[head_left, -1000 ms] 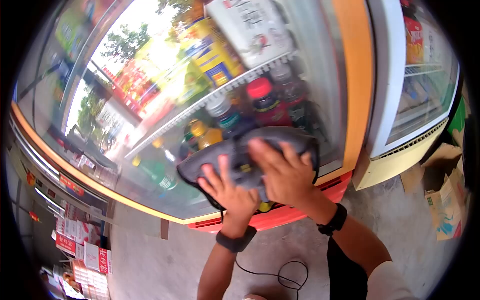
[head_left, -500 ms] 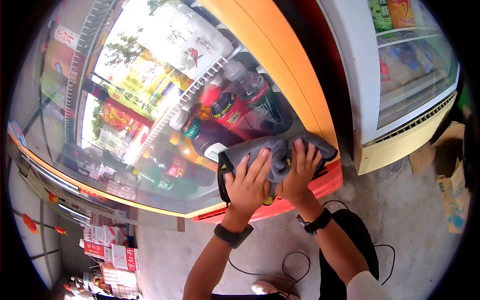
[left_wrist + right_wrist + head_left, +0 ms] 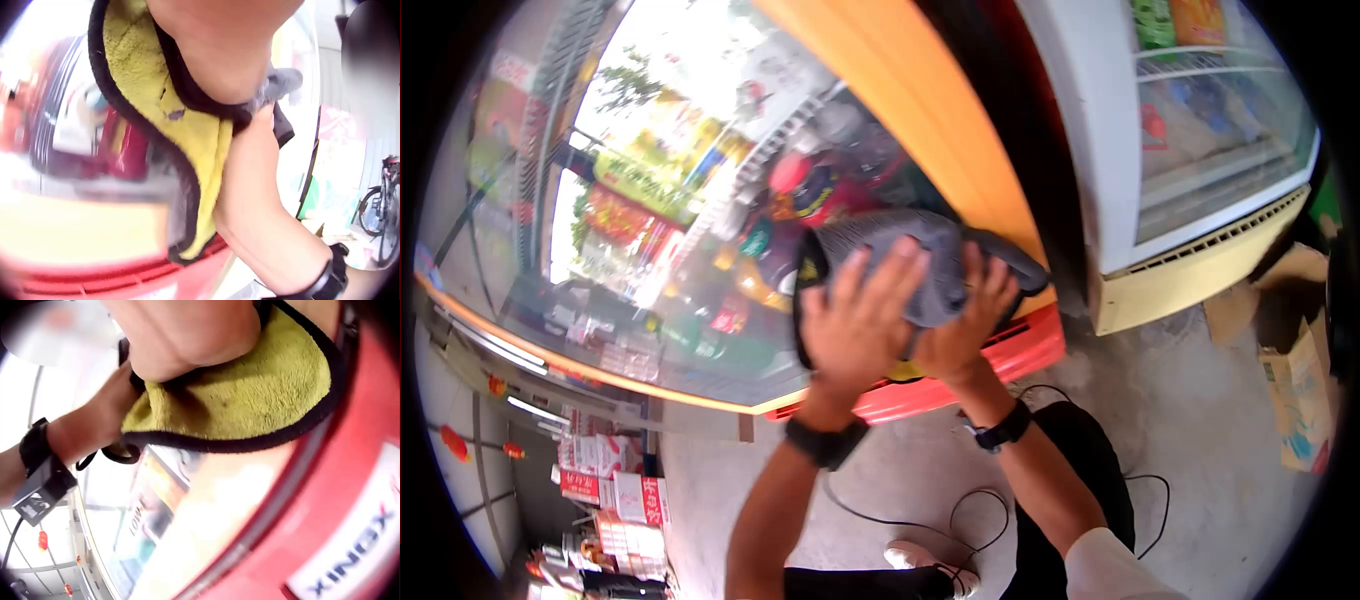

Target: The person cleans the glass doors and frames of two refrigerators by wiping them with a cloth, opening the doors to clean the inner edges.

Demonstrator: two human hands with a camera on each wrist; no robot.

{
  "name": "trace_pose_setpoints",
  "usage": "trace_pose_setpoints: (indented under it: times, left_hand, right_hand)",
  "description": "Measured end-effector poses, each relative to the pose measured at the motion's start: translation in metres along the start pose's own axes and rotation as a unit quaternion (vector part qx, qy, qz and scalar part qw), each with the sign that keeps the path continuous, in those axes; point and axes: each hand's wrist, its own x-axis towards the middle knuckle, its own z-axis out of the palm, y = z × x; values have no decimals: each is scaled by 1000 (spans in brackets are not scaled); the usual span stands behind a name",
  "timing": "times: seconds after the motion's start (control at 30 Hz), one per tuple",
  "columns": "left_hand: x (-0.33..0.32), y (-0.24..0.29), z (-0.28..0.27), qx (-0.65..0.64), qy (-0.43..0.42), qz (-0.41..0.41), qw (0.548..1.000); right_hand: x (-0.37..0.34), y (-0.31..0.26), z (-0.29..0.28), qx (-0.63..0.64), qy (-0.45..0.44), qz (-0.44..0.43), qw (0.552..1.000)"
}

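Observation:
My left hand (image 3: 855, 320) lies with fingers spread on a grey cloth (image 3: 880, 235), pressing it against the lower right of a fridge's glass door (image 3: 730, 375). Beside it, my right hand (image 3: 962, 325) presses on the same cloth with its fingers extended. The cloth overlaps the orange door frame (image 3: 960, 120) at its right end. Its dark-edged yellow underside (image 3: 134, 59) shows in the left wrist view, and a yellow flap (image 3: 269, 400) hangs below my right hand in the right wrist view. Behind the glass stand a red-capped bottle (image 3: 795, 180) and other drinks.
A red base panel (image 3: 1020, 345) runs beneath the door. To the right stands a white fridge (image 3: 1100, 200) with an open cardboard box (image 3: 1295, 360) near it. A black cable (image 3: 910, 522) loops across the floor. Stacked cartons (image 3: 615, 480) are at left.
Both hands have moved the cloth rightward across the glass to the orange frame, then slightly upward. The hands are now closer together, and the head view has shifted.

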Motion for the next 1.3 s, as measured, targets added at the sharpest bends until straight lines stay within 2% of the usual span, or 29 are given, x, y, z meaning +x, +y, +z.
trace_pose_setpoints:
  times: [0.03,0.07,0.1,0.13,0.17,0.23,0.3,0.37,0.43,0.47,0.5,0.53,0.57,0.6,0.63,0.7,0.73,0.77,0.8,0.83,0.87,0.97,1.03,1.1,1.13,1.17,1.2,1.23,1.3]
  left_hand:
    - [11,-21,-7,-5,6,30,1000]
    - [25,-41,-24,-12,-12,21,1000]
    - [40,-56,-37,-40,39,-4,998]
    - [50,-57,-47,6,35,-40,999]
    - [54,-48,-33,2,106,-68,992]
    - [48,-18,-7,-32,160,-122,979]
    - [24,18,8,-18,80,-133,988]
    - [-3,36,27,-18,82,-104,991]
    - [-3,26,14,4,7,-80,997]
    - [4,17,8,19,8,-64,998]
    - [18,-2,-5,-22,16,-46,999]
    - [34,-21,-15,-27,55,-40,997]
    - [48,-40,-18,-39,143,-21,989]
    - [61,-47,-21,-24,194,-30,980]
    - [64,-44,-27,23,153,-37,987]
    - [60,-15,0,-23,243,-108,964]
    - [48,8,12,-49,207,-152,965]
    - [31,31,15,-16,112,-173,978]
    - [16,46,20,-1,77,-164,983]
    - [14,50,30,-10,139,-160,977]
    - [9,49,34,-13,131,-156,979]
    - [25,19,6,-12,94,-100,991]
    - [39,-16,-6,-26,155,-92,983]
    - [39,-27,3,8,231,-66,971]
    - [36,-16,3,14,205,-95,974]
    - [28,-1,18,-18,217,-176,960]
    - [19,18,28,-30,204,-218,954]
    - [11,34,40,-58,228,-239,942]
    - [-9,53,50,-49,186,-244,951]
  right_hand:
    - [18,-8,-8,14,-34,-23,999]
    - [45,-19,-20,32,-66,-42,996]
    - [74,-26,-33,95,-72,-70,990]
    - [91,-26,-39,90,-63,-102,989]
    - [84,-24,-37,80,-59,-86,991]
    - [70,-16,-28,53,-39,-70,995]
    - [31,4,-9,19,30,-45,998]
    - [-1,16,4,7,79,-33,996]
    - [10,11,-3,38,83,-43,995]
    - [19,7,-7,50,72,-44,995]
    - [35,0,-13,61,49,-43,996]
    - [60,-13,-24,108,22,-41,993]
    - [79,-17,-28,114,26,-82,990]
    - [93,-18,-30,118,37,-109,986]
    - [93,-15,-26,91,54,-121,987]
    - [69,-5,-17,66,69,-77,992]
    - [47,5,-14,20,20,-78,997]
    - [25,19,-3,4,49,-70,996]
    - [10,30,0,-2,52,-86,995]
    - [8,33,-2,-10,54,-101,993]
    - [6,34,-2,1,48,-93,995]
    - [29,9,-14,53,15,-49,997]
    - [59,-8,-15,76,28,-96,992]
    - [62,-2,-11,32,28,-137,990]
    - [62,2,-9,10,34,-157,987]
    - [56,7,-9,-6,30,-160,987]
    - [49,13,-9,-1,21,-156,988]
    - [39,19,-9,6,10,-152,988]
    - [17,34,-6,-3,18,-156,988]
